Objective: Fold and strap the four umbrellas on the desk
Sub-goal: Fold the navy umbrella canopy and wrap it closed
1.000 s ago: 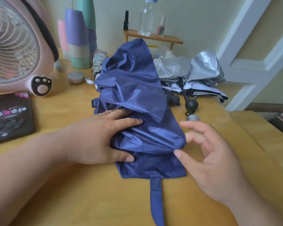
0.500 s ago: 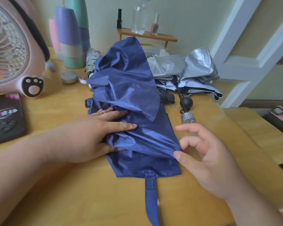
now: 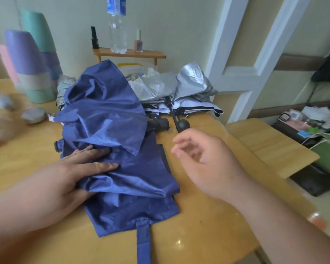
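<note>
A pink object [image 3: 0, 128] is cut off by the left edge and too blurred to name. Just right of it, at the far side of the desk [image 3: 198, 235], stand stacked pastel cups [image 3: 32, 69], with a small grey lump [image 3: 33, 115] in front of them. A patterned folded umbrella [image 3: 65, 88] shows only as a sliver, as most of it is hidden behind the blue umbrella [image 3: 111, 130]. This one lies collapsed but loose in the middle of the desk, its canopy crumpled. The left hand [image 3: 65, 176] lies flat on the canopy's left side with its fingers straight and pressing the fabric down, and the thumb tip is tucked under a fold. The blue strap [image 3: 143, 241] runs from the near hem toward the near edge of the desk and is cut off by the frame. On a small wooden shelf [image 3: 130, 53] against the far wall stand a black bottle [image 3: 94, 38], a clear water bottle [image 3: 117, 25] whose blue label is unreadable, and a nail polish bottle [image 3: 138, 42]. A silver umbrella [image 3: 179, 86] lies unfolded to the right, its black handle knob [image 3: 183, 124] pointing near. The right hand [image 3: 208, 164] hovers just right of the blue canopy, motion-blurred, with its fingers loosely curled. It holds nothing and touches no fabric. Clutter [image 3: 312, 121] at the far right is hard to make out.
</note>
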`<state>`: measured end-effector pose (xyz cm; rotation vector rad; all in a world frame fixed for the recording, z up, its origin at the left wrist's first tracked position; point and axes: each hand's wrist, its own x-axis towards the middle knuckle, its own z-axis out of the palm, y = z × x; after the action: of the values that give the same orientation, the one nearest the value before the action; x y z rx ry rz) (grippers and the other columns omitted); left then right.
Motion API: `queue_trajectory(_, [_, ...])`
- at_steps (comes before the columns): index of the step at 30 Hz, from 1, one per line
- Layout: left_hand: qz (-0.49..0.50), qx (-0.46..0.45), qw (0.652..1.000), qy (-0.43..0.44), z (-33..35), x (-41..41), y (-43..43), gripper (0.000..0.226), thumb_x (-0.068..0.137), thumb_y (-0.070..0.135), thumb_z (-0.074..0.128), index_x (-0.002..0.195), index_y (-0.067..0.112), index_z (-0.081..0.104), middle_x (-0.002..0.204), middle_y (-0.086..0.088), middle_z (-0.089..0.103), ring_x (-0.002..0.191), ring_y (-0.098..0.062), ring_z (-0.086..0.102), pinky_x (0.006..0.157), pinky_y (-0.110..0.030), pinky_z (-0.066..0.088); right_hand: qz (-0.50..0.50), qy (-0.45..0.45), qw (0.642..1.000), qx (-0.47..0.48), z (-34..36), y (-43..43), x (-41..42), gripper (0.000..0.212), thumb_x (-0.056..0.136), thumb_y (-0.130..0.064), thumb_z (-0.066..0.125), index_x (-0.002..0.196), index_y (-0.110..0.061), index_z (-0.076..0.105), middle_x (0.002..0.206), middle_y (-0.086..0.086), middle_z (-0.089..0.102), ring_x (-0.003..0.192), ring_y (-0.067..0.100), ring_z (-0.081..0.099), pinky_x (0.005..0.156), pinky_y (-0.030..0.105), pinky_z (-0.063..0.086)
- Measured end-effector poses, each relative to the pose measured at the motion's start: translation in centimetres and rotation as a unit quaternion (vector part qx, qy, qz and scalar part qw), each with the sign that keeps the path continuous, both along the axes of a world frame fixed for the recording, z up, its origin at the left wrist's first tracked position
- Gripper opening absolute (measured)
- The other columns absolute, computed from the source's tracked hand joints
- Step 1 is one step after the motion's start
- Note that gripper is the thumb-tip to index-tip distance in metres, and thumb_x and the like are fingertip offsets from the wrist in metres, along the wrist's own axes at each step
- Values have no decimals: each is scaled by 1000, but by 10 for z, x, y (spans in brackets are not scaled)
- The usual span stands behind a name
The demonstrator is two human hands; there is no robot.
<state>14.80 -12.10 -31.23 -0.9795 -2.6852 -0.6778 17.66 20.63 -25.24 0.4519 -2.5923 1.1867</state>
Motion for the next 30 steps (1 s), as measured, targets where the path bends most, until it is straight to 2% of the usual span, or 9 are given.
queue_trajectory(3, [-5,12,1000,-7,3,3,1,51,93,75,37,141,61,45,158,28,34,149,2,29,114,-31,32,1,28,964,266,18,0,-48,21,94,-21,60,106,-36,67,99,-10,61,84,9,58,82,34,53])
queue_trajectory(7, [-15,15,1000,2,10,9,4,59,89,80,38,143,57,45,159,28,33,148,7,24,116,-19,26,56,-52,923,377,24,-16,-89,19,89,-19,61,99,-29,73,86,-15,61,90,17,65,82,37,57])
queue_trajectory(11, [-2,1,1000,0,15,13,5,62,84,83,44,140,56,49,158,27,33,145,9,29,113,-9,25,60,-70,915,394,23,-25,-106,16,84,-14,61,85,-23,75,80,-5,73,74,19,69,72,38,60])
queue_trajectory(15, [13,-8,1000,-13,17,11,5,61,81,82,54,133,50,56,156,16,41,142,-2,41,113,-16,30,48,-67,929,360,12,-25,-115,11,83,-16,63,81,-27,66,78,-6,68,75,19,67,73,40,59])
queue_trajectory(17, [17,-18,1000,-15,19,11,7,62,81,84,54,132,49,56,157,16,41,143,0,37,115,-11,24,33,-37,941,334,6,-27,-116,10,81,-18,64,81,-27,60,78,-8,62,78,21,63,74,41,57])
queue_trajectory(20, [13,-32,999,-14,21,12,8,65,83,84,51,134,45,58,157,17,39,144,4,32,115,-7,18,31,-5,957,288,-2,-27,-114,24,77,-11,63,89,-28,51,85,-11,55,83,20,57,74,43,53])
queue_trajectory(23, [18,-32,999,-38,23,14,8,71,79,89,48,138,50,54,162,22,31,148,9,21,117,-6,12,64,26,952,298,-7,-28,-113,35,74,-7,59,101,-31,61,96,-15,48,91,18,56,79,44,53])
queue_trajectory(27, [21,-41,998,-50,23,17,7,77,76,90,48,142,50,51,165,20,24,151,9,13,120,-10,7,50,-8,942,333,-6,-31,-107,46,80,-10,44,111,-32,69,115,-14,59,107,18,59,92,38,53])
queue_trajectory(30, [15,-57,997,-41,24,18,8,76,80,88,47,142,46,53,165,13,27,152,3,15,122,-15,8,54,-10,920,387,-2,-36,-94,30,78,-11,40,94,-19,64,98,-3,58,96,23,49,83,36,48])
